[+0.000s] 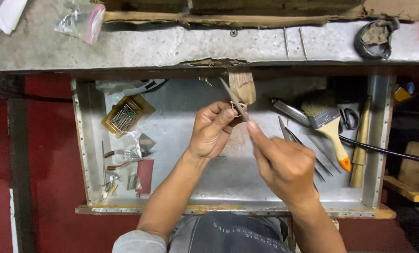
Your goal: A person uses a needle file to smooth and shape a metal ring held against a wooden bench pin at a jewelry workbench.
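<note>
ring: a small thin wire ring (pixel 238 111), pale metal, sits at the tip of a worn wooden peg (pixel 242 87) that juts from the bench edge — pressed there, it seems, so the wood braces it against the tool's push.
left hand: the left hand (pixel 211 130) pinches the ring between thumb and forefinger, fingers closed narrowly around it, holding it against the peg's end.
right hand: the right hand (pixel 284 165) is closed on a slim grey metal file (pixel 233 97), forefinger stretched along its length — a grip that looks chosen for steering the blade; the file's tip crosses the ring and angles up past the peg.
tray: both hands work over a shallow sheet-metal drawer tray (pixel 81 140) pulled out under the bench, likely so filings drop into it.
tools at right: a flat paintbrush with a pale wooden handle and orange tip (pixel 330 126), small scissors (pixel 349 117), several loose steel files (pixel 296 137) and a wooden stick (pixel 360 145) lie within the right hand's reach.
left of tray: a small brown cardboard box of steel pins (pixel 124 117) and clear little bags (pixel 132 151).
bench top: a scuffed grey slab (pixel 172 44) with a clear plastic pouch with a pink edge (pixel 84 19).
</note>
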